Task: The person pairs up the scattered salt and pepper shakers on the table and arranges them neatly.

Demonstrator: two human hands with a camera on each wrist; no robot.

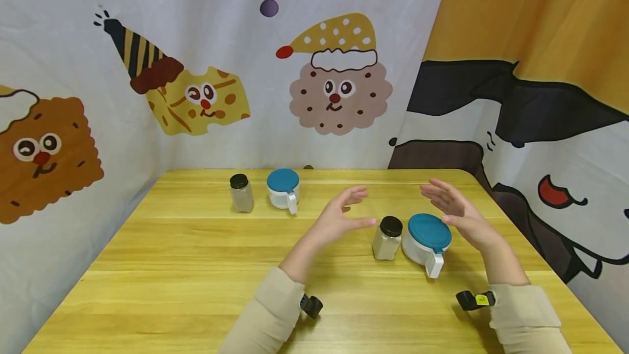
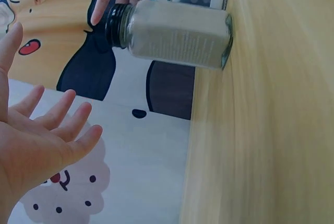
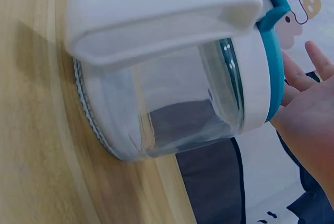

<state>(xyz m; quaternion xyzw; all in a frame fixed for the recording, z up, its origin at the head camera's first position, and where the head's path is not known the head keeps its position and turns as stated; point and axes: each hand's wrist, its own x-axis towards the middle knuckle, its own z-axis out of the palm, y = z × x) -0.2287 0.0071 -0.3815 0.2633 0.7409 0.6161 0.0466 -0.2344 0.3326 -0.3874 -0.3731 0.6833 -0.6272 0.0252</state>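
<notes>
While the near black-lidded jar [image 1: 385, 242] stands upright, the near blue-lidded container [image 1: 425, 242] sits just to its right; left of the jar, and nearer it, hovers the left hand [image 1: 343, 215], fingers loose, empty; the right hand [image 1: 461, 215], equally free, hangs beyond the container.

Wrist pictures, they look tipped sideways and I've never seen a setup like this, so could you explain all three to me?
There's no machine, just a person's left hand and right hand. The widest picture comes from a camera worn on the head. The others come from the left wrist camera and right wrist camera, where the table looks tipped. On it stand a near jar with a black cap and a near container with a blue lid and white handle; a far jar and far container stand farther back. Neither hand grips anything; I can't tell whether the right one touches the lid.
</notes>
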